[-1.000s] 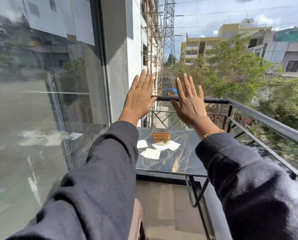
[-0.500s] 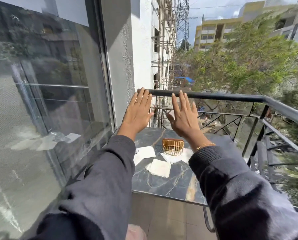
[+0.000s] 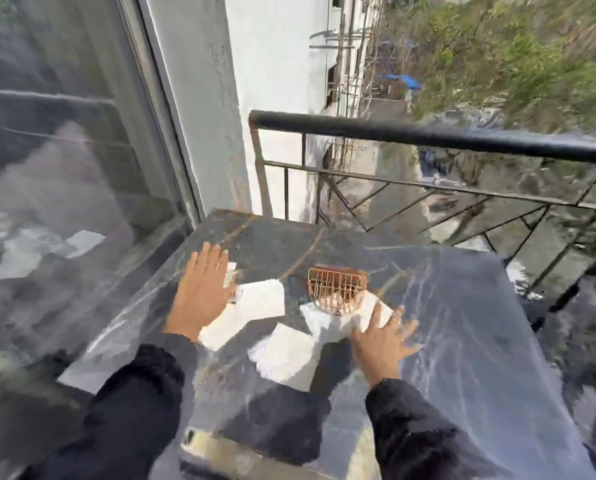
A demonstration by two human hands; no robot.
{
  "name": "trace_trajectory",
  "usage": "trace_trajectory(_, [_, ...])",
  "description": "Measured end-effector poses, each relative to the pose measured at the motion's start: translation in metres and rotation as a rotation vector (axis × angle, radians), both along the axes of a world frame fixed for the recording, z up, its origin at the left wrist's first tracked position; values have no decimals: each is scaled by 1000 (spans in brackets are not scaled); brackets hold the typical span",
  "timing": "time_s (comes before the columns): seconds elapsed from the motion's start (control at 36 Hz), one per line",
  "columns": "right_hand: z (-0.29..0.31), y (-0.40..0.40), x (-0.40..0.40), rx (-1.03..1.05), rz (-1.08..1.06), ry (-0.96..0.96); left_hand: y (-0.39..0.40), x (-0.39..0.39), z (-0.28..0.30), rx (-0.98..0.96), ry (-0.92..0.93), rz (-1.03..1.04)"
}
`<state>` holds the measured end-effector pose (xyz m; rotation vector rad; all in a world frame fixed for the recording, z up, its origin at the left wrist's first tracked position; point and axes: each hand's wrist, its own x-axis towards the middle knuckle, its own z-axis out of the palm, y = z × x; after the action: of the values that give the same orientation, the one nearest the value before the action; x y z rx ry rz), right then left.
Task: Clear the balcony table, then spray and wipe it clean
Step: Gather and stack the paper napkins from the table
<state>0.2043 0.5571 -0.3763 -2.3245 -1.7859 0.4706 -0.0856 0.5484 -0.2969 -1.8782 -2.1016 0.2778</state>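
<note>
So, going left to right: there's a big glass window [image 3: 64, 168] along the left edge of the bench [image 3: 462, 323], a dark marble-look top with pale veins. The left hand [image 3: 201, 292] hovers near the bench's left edge, fingers straight and together, holding nothing, with its fingertips over the corner of a white paper sheet [image 3: 255, 306]. It's too blurry to say whether it's actually touching. More sheets [image 3: 286, 362] lie scattered around the middle of the bench, running diagonally from the left hand down toward the near edge. Right of them, further back, sits a small gold wire basket [image 3: 336, 285] on top of another sheet, something pale inside that I can't make out. The right hand [image 3: 383, 341] is flat and spread, released, just on the near side of the basket, over that sheet's edge.

My guess is clearing hasn't really started: the basket lies just ahead of the right hand, so that's the nearer hand for it, and the papers go to the left one.

A black metal railing [image 3: 428, 135] wraps the far and right sides, with trees and buildings beyond.
</note>
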Motion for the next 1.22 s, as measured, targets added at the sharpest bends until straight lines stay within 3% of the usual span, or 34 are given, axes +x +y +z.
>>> trace_trajectory(0.17, [-43,44,17,-74,222,-175,34,7,-63,-82,-246,105])
trace_trajectory(0.42, [-70,74,22,-79,286,-139,64,35,-106,-176,-268,165])
trace_trajectory(0.69, [-61,82,28,-36,258,-182,64,66,-115,-178,-241,36])
trace_trajectory(1.0, [-40,63,28,6,-209,439,48,106,-111,-122,-332,-162])
trace_trajectory(1.22, [-27,34,43,195,-472,674,29,128,-108,-103,-393,-237])
